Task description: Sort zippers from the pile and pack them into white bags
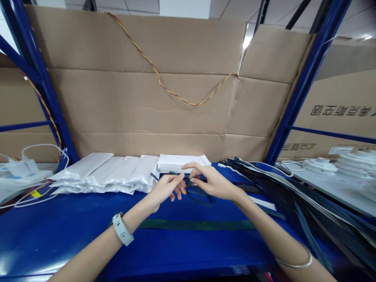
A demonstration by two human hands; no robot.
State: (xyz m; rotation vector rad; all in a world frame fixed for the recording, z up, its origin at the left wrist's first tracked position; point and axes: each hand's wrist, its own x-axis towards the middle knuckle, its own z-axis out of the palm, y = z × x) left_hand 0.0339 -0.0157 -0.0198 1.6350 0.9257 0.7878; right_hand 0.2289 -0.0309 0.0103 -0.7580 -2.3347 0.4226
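Observation:
Over the blue shelf (pixel 73 231), my left hand (pixel 166 190) and my right hand (pixel 210 181) meet at the middle. Both pinch a thin dark strap (pixel 202 197) that loops down onto the shelf between them. The left fingers are curled round one end; the right thumb and forefinger close on the strap near its other end. A pale watch sits on my left wrist and a thin bangle on my right forearm. Just behind the hands lies a flat white box (pixel 182 161).
White plastic pouches (pixel 108 172) lie in a row at the back left. A heap of dark straps (pixel 296 188) spreads over the right. A green strip (pixel 194 225) runs along the shelf. Cardboard (pixel 147 98) lines the back, blue uprights (pixel 296 98) stand at both sides.

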